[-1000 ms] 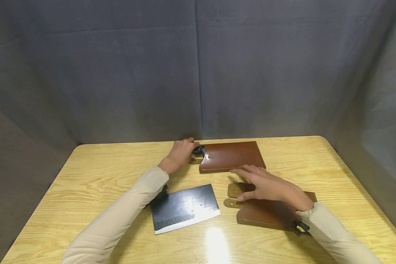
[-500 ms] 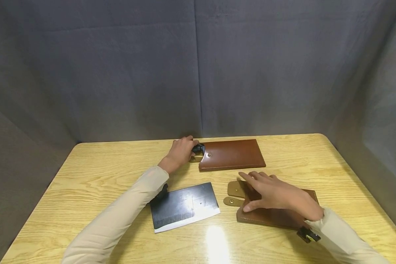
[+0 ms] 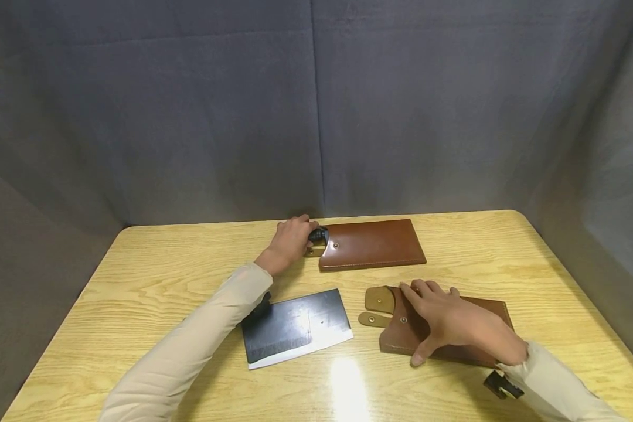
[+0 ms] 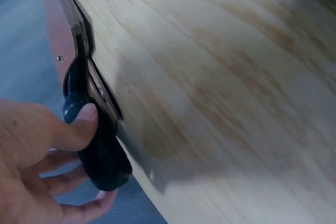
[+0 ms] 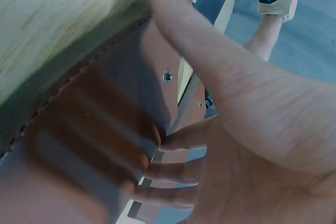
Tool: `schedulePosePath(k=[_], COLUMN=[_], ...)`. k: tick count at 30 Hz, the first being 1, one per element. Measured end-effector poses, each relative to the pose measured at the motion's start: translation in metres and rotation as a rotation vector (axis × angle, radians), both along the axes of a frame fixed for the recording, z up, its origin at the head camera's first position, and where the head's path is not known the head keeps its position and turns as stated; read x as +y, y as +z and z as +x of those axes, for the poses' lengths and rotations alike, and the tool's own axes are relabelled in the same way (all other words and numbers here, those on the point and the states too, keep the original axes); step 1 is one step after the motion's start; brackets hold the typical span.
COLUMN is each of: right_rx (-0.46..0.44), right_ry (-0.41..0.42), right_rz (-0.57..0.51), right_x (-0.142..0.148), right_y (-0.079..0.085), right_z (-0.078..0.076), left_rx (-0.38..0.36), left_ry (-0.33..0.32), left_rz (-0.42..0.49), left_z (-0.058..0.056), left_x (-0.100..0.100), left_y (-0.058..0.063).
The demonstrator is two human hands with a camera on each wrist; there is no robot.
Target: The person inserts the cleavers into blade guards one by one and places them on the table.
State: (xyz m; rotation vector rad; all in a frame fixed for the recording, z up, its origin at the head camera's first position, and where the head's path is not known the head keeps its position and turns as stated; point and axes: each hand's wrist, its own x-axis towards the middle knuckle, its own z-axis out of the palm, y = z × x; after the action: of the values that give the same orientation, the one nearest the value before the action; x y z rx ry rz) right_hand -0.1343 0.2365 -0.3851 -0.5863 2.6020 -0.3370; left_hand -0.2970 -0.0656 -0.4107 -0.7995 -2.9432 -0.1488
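Note:
At the back of the table lies a brown leather sheath (image 3: 374,243) with a cleaver's blade inside it. My left hand (image 3: 291,239) holds this cleaver's black handle (image 4: 105,156), thumb on top in the left wrist view. A second brown leather sheath (image 3: 398,340) lies at the near right, its tan straps pointing left. Over it spreads my right hand (image 3: 448,319), with the thumb by the near edge and the fingertips at the far edge, as the right wrist view (image 5: 262,145) also shows. A bare cleaver (image 3: 298,328) lies beside my left forearm, its handle partly hidden by the sleeve.
The wooden table (image 3: 153,269) has a rounded back right corner. Grey curtains (image 3: 216,117) hang behind it and at both sides. A light reflection shines on the wood at the front.
My right hand has moved right and toward me, from over the near sheath's strap end to across its body. My left hand stays on the handle; the sheaths and bare cleaver stay put.

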Motion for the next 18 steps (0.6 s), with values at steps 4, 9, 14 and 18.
schedulePosePath(k=[4,9,14,18], right_rx=[0.009,0.024,0.047,0.074], right_ry=[0.011,0.017,0.032,0.046], right_rz=[0.030,0.052,0.050,0.043], right_x=[0.0002,-0.0007,0.0000,0.0017], right_y=[-0.0011,-0.0036,-0.0071,-0.0074], right_z=[0.0004,0.0009,-0.0001,-0.0024], left_rx=[-0.036,-0.044,-0.031,-0.016], left_ry=[0.017,0.027,0.018,0.003], left_rz=[-0.001,-0.021,-0.026,-0.032], left_z=[-0.0003,0.0001,-0.0002,0.0005], left_x=[0.0034,0.0040,0.0025,0.0014], left_y=[0.0016,0.0008,-0.0004,0.0003])
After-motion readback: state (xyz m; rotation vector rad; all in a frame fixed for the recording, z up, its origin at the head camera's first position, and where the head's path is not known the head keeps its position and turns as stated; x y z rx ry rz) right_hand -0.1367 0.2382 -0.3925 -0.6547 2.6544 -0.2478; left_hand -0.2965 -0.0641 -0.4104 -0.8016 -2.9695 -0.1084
